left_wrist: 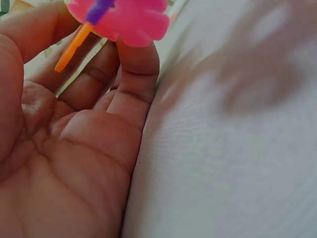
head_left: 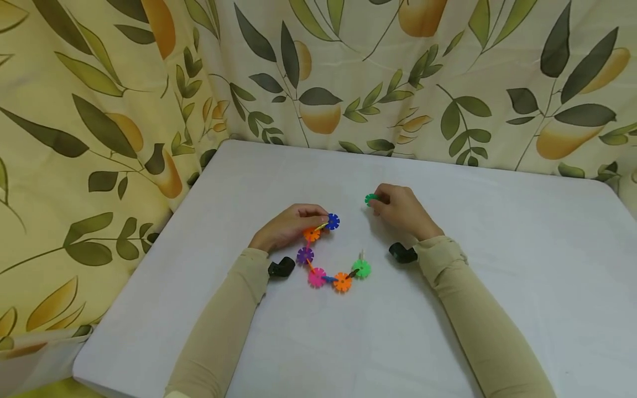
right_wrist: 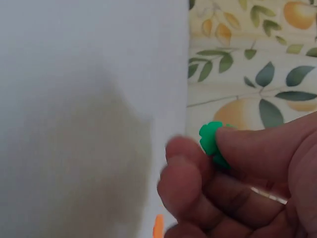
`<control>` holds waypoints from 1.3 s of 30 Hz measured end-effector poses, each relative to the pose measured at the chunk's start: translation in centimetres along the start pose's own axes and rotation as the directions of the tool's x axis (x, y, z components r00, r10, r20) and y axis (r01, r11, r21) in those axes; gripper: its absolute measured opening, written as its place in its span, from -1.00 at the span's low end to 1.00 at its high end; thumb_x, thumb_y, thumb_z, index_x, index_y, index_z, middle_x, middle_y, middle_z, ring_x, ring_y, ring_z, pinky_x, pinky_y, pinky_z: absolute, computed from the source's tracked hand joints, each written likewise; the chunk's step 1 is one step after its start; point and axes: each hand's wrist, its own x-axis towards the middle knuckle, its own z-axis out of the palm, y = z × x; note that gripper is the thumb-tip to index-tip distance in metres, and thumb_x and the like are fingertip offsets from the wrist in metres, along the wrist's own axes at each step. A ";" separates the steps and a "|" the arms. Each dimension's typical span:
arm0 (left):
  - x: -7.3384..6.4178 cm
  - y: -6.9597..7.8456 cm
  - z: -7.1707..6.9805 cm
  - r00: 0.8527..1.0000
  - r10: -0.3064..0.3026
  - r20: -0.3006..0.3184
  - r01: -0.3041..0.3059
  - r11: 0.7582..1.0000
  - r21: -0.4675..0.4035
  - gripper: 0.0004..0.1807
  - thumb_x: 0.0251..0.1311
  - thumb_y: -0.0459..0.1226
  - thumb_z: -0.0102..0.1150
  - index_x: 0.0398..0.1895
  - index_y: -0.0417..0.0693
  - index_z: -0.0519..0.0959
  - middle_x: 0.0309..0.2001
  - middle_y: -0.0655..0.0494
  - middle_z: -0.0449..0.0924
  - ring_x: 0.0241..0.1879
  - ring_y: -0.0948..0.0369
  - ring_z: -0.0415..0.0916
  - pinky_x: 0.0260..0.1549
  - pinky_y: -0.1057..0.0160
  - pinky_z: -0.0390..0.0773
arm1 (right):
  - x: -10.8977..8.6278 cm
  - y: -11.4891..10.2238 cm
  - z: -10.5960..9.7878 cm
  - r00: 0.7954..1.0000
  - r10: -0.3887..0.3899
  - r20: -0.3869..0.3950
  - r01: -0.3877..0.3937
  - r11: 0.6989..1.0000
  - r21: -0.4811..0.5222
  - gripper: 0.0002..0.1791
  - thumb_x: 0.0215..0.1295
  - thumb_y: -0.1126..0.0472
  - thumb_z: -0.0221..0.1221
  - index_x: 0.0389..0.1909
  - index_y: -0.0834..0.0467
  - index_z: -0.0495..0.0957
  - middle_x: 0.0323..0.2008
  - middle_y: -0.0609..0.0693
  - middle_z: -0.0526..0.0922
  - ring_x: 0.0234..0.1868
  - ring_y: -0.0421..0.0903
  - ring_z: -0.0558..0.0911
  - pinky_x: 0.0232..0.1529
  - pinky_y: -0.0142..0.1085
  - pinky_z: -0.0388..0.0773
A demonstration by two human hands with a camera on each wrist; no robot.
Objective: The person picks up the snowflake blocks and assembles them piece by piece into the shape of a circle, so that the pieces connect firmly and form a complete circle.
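A curved chain of toothed snowflake discs lies on the white table, joined edge to edge. It includes a purple disc (head_left: 305, 256), a pink disc (head_left: 317, 277), an orange disc (head_left: 342, 282) and a light green disc (head_left: 361, 269). At its upper end, my left hand (head_left: 291, 225) grips the chain by a blue disc (head_left: 333, 221) and a thin yellow piece (head_left: 321, 226). The left wrist view shows pink, purple and orange pieces at the fingertips. Farther right, my right hand (head_left: 402, 209) pinches a loose green disc (right_wrist: 210, 138) between thumb and fingers, apart from the chain.
The white table (head_left: 522, 265) extends around both hands. A leaf-and-fruit patterned curtain (head_left: 348, 72) hangs behind it and along the left side. Black wrist cameras (head_left: 281, 268) sit below each wrist, near the chain on the left.
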 end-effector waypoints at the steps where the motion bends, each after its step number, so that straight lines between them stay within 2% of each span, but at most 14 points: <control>1: 0.0 0.0 0.0 1.000 0.004 -0.005 -0.004 1.000 0.006 -0.75 0.58 -0.24 0.16 0.07 -0.23 0.71 -0.07 0.02 0.72 0.03 0.07 0.50 0.18 0.14 0.44 | -0.2 -0.3 0.0 1.000 0.004 0.006 -0.004 1.000 0.026 -0.92 0.51 0.35 0.27 -0.22 0.28 0.64 -0.42 0.06 0.70 -0.40 0.01 0.60 -0.31 -0.19 0.49; 6: 0.0 -0.1 -0.1 1.000 0.010 -0.023 -0.010 1.000 0.000 -0.73 0.59 -0.24 0.14 0.09 -0.24 0.70 -0.03 0.02 0.70 0.06 0.07 0.51 0.20 0.14 0.46 | -0.9 -1.7 0.4 1.000 -0.018 0.022 0.015 0.992 0.122 -0.95 0.50 0.33 0.30 -0.19 0.25 0.68 -0.48 0.03 0.73 -0.46 0.00 0.65 -0.40 -0.28 0.48; 11: 0.0 -0.2 0.1 1.000 -0.008 -0.027 0.007 1.000 -0.023 -0.73 0.59 -0.24 0.15 0.10 -0.23 0.69 -0.05 0.00 0.72 0.02 0.06 0.55 0.17 0.15 0.48 | -1.5 -2.8 1.0 0.996 -0.055 0.077 0.040 0.982 0.187 -0.92 0.49 0.34 0.30 -0.11 0.26 0.73 -0.42 0.08 0.77 -0.43 0.01 0.71 -0.33 -0.28 0.57; 16: 0.1 -0.3 -0.1 1.000 -0.006 -0.031 0.006 1.000 -0.014 -0.73 0.58 -0.20 0.16 0.08 -0.21 0.70 -0.07 -0.02 0.74 0.00 0.05 0.56 0.17 0.14 0.47 | -1.8 -3.8 1.6 0.982 -0.125 0.139 0.089 0.966 0.241 -0.97 0.48 0.40 0.26 -0.17 0.28 0.66 -0.37 0.12 0.79 -0.44 0.02 0.75 -0.27 -0.26 0.67; 24: 0.3 -0.4 -0.1 1.000 -0.003 -0.026 0.002 1.000 -0.020 -0.73 0.58 -0.20 0.16 0.07 -0.18 0.71 -0.08 -0.03 0.76 -0.02 0.06 0.58 0.16 0.14 0.49 | -1.9 -4.2 2.5 0.974 -0.159 0.162 0.124 0.971 0.207 -0.89 0.47 0.46 0.24 -0.27 0.23 0.59 -0.35 0.08 0.80 -0.45 -0.05 0.73 -0.26 -0.25 0.68; 28: 0.2 -0.3 0.1 1.000 -0.005 -0.018 0.004 0.999 -0.036 -0.74 0.59 -0.22 0.15 0.08 -0.22 0.69 -0.10 -0.07 0.76 -0.04 0.03 0.61 0.17 0.13 0.50 | -2.0 -4.2 2.8 0.973 -0.185 0.135 0.159 0.970 0.183 -0.83 0.46 0.49 0.23 -0.33 0.22 0.56 -0.35 0.08 0.80 -0.46 -0.07 0.71 -0.25 -0.24 0.66; 35: 0.0 -0.2 0.0 1.000 -0.030 -0.004 0.029 0.999 -0.028 -0.75 0.60 -0.23 0.12 0.07 -0.19 0.69 -0.11 -0.08 0.79 -0.03 0.03 0.64 0.20 0.13 0.49 | -2.0 -4.3 3.4 0.968 -0.229 0.106 0.200 0.952 0.230 -0.81 0.48 0.50 0.22 -0.35 0.23 0.54 -0.34 0.11 0.80 -0.44 -0.02 0.74 -0.25 -0.23 0.68; 39: 0.1 -0.2 0.0 1.000 -0.022 0.013 0.023 0.999 -0.035 -0.76 0.65 -0.25 0.07 0.04 -0.23 0.66 -0.16 -0.10 0.79 -0.06 0.04 0.67 0.18 0.15 0.53 | -1.9 -4.5 3.7 0.966 -0.243 0.087 0.220 0.952 0.214 -0.80 0.46 0.52 0.23 -0.36 0.23 0.54 -0.36 0.09 0.79 -0.45 -0.04 0.72 -0.28 -0.25 0.65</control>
